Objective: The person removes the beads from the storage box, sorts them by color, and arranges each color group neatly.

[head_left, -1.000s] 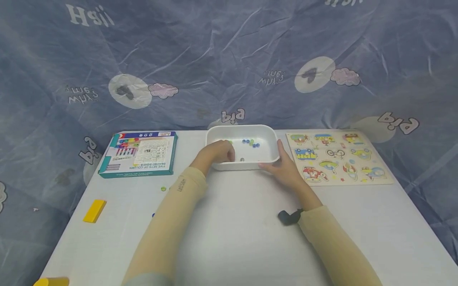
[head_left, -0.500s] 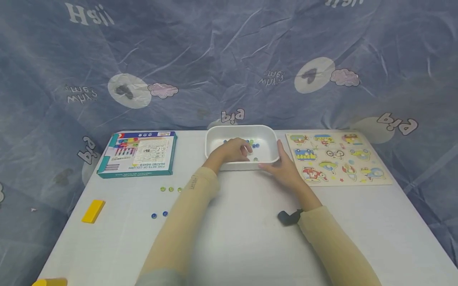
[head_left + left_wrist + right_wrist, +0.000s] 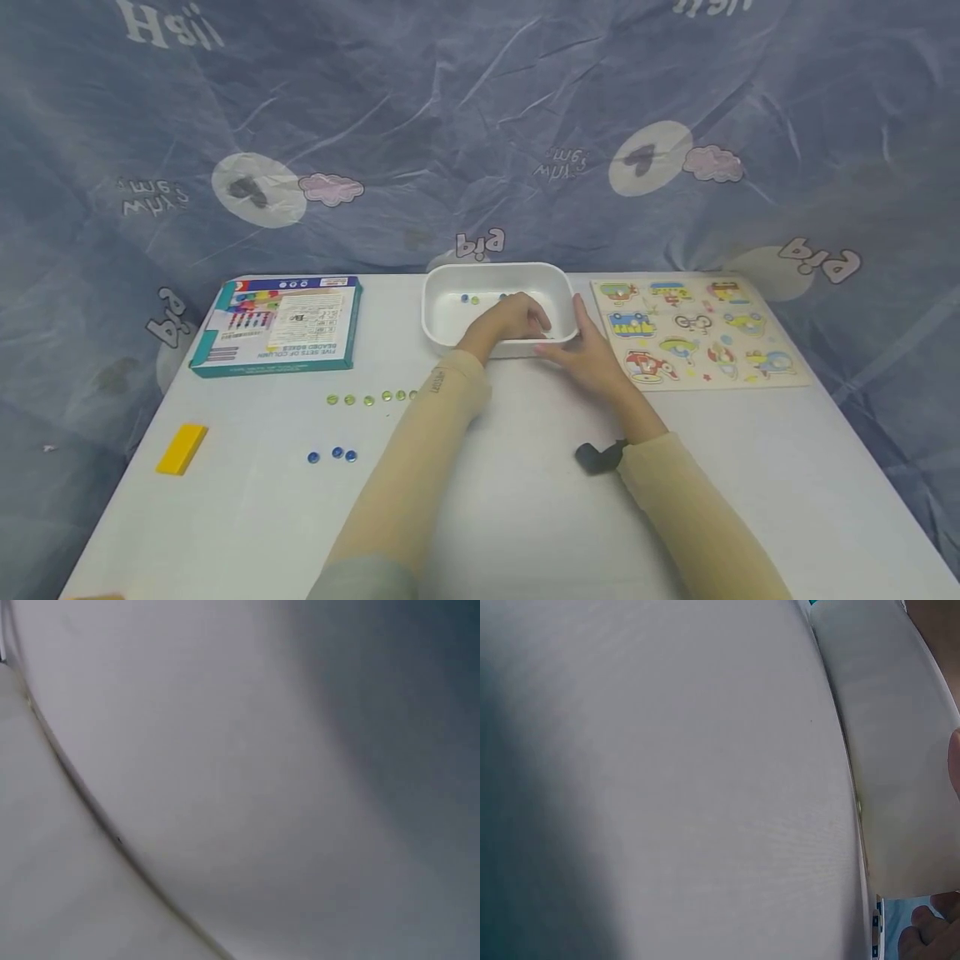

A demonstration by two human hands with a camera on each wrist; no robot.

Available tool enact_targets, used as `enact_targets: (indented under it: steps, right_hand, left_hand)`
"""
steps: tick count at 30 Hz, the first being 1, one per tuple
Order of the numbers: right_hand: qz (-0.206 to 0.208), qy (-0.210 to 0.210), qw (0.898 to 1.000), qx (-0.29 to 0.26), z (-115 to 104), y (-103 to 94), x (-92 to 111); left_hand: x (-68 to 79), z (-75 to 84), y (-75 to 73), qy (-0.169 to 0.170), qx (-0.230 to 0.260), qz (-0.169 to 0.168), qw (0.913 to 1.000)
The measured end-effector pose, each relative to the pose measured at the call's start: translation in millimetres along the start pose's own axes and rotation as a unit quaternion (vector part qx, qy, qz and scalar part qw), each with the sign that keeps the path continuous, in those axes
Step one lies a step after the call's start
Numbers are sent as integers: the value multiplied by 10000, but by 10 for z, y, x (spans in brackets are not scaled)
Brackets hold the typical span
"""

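In the head view, a white tray [image 3: 498, 272] stands at the back middle of the table. My left hand [image 3: 516, 317] reaches down inside it, fingers bent and fingertips at the tray floor near the front right; I cannot tell whether a bead is between them. My right hand [image 3: 594, 358] grips the tray's front right corner, thumb at the front wall and fingers along the right side. A blue bead [image 3: 464, 297] and a green bead [image 3: 475, 301] lie in the tray, others partly hidden behind my left hand. In the right wrist view, the tray wall [image 3: 900, 750] shows beside fingers.
Left of my left sleeve lie a row of several green beads [image 3: 349, 400] and three blue beads [image 3: 337, 452]. A yellow block [image 3: 182, 449] is further left. Behind them lies a beaded-boxes carton [image 3: 277, 325]. A wooden vehicle puzzle board [image 3: 701, 333] lies right of the tray.
My left hand has moved rightward inside the tray, uncovering beads at its left and more of the green row on the table. My right hand stays at the tray's corner.
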State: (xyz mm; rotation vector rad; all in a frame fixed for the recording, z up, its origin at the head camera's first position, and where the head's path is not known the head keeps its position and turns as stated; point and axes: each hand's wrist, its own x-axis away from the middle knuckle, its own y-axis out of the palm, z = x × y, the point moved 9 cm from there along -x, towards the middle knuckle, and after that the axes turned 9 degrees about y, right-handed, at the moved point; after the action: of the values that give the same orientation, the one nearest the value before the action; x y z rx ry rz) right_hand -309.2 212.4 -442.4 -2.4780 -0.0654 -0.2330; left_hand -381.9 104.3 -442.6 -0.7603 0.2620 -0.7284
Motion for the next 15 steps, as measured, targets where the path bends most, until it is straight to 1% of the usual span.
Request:
enact_targets:
  steps: [7, 11, 15]
  right_hand:
    - [30, -17, 10000, -63, 6, -10, 0]
    - [-19, -105, 9998, -154, -7, 2, -1]
    - [-32, -117, 9998, -143, -8, 10, -5]
  left_hand:
    - [-73, 65, 104, 210, 38, -203, 9996]
    - [-68, 71, 137, 185, -4, -315, 9993]
    - [-58, 59, 155, 137, 66, -405, 9991]
